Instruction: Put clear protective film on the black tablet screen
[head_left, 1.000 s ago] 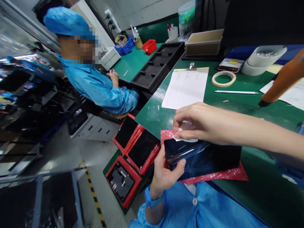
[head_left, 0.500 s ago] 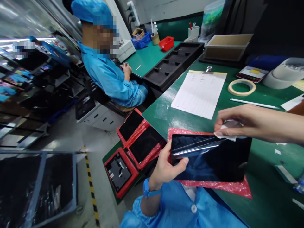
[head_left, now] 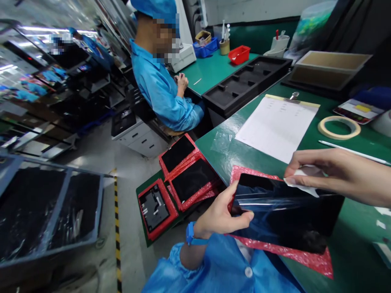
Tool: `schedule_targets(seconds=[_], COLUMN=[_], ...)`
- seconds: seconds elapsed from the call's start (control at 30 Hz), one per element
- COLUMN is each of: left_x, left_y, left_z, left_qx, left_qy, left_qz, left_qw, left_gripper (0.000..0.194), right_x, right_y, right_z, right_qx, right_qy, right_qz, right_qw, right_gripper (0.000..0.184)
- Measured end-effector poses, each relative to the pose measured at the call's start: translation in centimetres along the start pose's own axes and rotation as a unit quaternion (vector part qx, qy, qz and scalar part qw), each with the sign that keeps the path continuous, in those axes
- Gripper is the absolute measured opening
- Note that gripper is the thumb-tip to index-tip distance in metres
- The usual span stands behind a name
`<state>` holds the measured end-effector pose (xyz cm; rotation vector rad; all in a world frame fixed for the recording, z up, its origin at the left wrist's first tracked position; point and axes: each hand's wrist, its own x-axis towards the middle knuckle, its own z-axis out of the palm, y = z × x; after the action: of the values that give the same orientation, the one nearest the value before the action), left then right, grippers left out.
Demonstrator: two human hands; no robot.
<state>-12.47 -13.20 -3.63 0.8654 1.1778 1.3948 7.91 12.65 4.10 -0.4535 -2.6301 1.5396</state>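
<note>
A glossy black screen panel (head_left: 287, 217) lies on a red bubble-wrap sheet (head_left: 293, 254) at the near edge of the green bench (head_left: 351, 240). My left hand (head_left: 221, 213) grips the panel's left end, thumb on top. My right hand (head_left: 332, 175) pinches a small white cloth (head_left: 301, 181) and presses it on the panel's far edge. A clear film (head_left: 262, 199) shows across the panel's left part.
A clipboard with paper (head_left: 276, 126), tape roll (head_left: 339, 127), pen (head_left: 354, 151) and black tray (head_left: 244, 83) lie on the bench. Several red-wrapped panels (head_left: 183, 175) are stacked lower left. A co-worker in blue (head_left: 161, 85) sits at the adjoining bench. A cart (head_left: 49, 211) stands on the floor.
My right hand slid the white cloth from the panel's left end toward its right along the far edge. The view swung left; my left hand kept its grip.
</note>
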Motion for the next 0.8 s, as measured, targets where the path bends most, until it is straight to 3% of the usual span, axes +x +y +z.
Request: schedule_targets(seconds=[0.13, 0.27, 0.43, 0.6, 0.7, 0.8], left_x=[0.0, 0.2, 0.3, 0.6, 0.9, 1.1], left_y=[0.7, 1.0, 0.7, 0.8, 0.9, 0.5], left_z=[0.1, 0.2, 0.5, 0.7, 0.5, 0.3], left_qx=[0.003, 0.021, 0.016, -0.006, -0.004, 0.039], left_qy=[-0.011, -0.022, -0.009, -0.001, -0.009, 0.004], left_qz=[-0.006, -0.001, 0.001, -0.026, -0.032, -0.021], left_qw=[1.000, 1.000, 1.000, 1.000, 0.999, 0.999], left_gripper=[0.064, 0.071, 0.090, 0.091, 0.088, 0.079], right_x=[2.2, 4.6, 7.0, 6.6, 5.8, 5.5], right_y=[-1.5, -3.2, -4.4, -5.4, -5.8, -5.8], right_z=[0.9, 2.4, 4.1, 3.2, 3.1, 4.6], right_qx=[-0.004, -0.007, -0.033, -0.108, -0.138, -0.168], right_qy=[-0.021, -0.005, 0.018, 0.039, 0.053, 0.049], right_qz=[-0.048, -0.093, -0.222, -0.288, -0.305, -0.333], right_qw=[0.999, 0.996, 0.974, 0.951, 0.941, 0.927], right_gripper=[0.080, 0.083, 0.052, 0.026, 0.025, 0.034])
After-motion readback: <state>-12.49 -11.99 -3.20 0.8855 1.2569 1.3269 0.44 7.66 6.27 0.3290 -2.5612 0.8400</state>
